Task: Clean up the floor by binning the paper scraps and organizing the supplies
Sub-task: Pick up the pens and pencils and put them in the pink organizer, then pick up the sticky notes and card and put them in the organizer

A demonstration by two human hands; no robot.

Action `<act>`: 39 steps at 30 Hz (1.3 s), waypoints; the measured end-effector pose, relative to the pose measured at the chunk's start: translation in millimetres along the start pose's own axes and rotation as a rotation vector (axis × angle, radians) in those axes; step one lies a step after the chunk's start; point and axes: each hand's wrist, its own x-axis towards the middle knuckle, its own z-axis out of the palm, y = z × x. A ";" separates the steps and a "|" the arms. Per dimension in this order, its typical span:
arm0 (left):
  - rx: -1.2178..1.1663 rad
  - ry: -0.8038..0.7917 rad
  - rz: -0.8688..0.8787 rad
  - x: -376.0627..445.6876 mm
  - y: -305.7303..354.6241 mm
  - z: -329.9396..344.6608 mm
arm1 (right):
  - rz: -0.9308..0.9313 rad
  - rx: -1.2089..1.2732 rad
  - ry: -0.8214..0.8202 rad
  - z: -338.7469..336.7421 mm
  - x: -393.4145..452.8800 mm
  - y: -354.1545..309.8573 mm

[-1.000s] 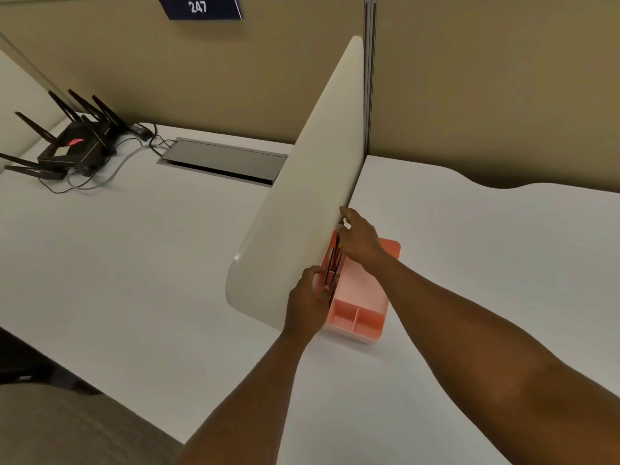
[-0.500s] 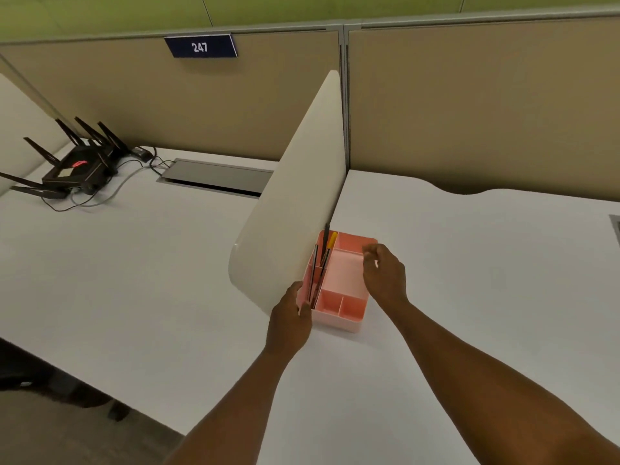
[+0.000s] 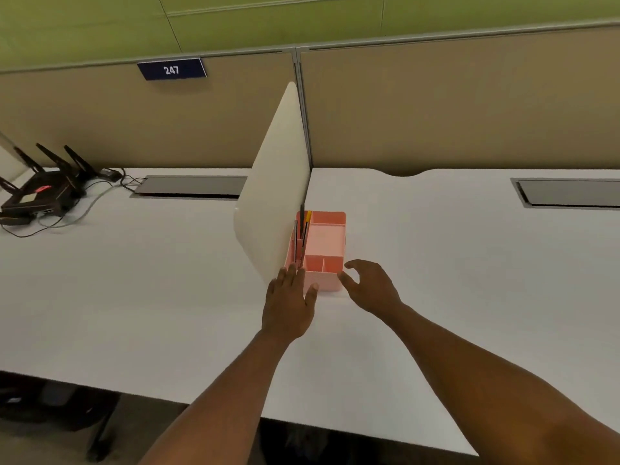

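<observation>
A pink desk organizer [image 3: 330,239] stands on the white desk [image 3: 436,280], pressed against the cream divider panel [image 3: 271,203]. Several dark pens and a yellow one [image 3: 303,229] stand upright in its left slot. My left hand [image 3: 290,303] is flat with straight fingers, its fingertips touching the organizer's near left corner. My right hand [image 3: 367,285] hovers just off the near right corner, fingers loosely spread and holding nothing. No paper scraps show in the head view.
A black router with antennas [image 3: 40,193] and its cables sit at the far left. Two grey cable hatches [image 3: 191,186] [image 3: 570,193] are set into the desk by the tan partition wall. The desk's front edge runs below my forearms.
Both hands have let go of the organizer and pens and drawn back toward me. The head has pulled back and lifted, showing more of the wall.
</observation>
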 end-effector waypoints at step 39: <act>-0.012 -0.340 0.488 -318.5 28.4 87.9 | 0.666 -0.313 0.196 52.1 -494.9 63.4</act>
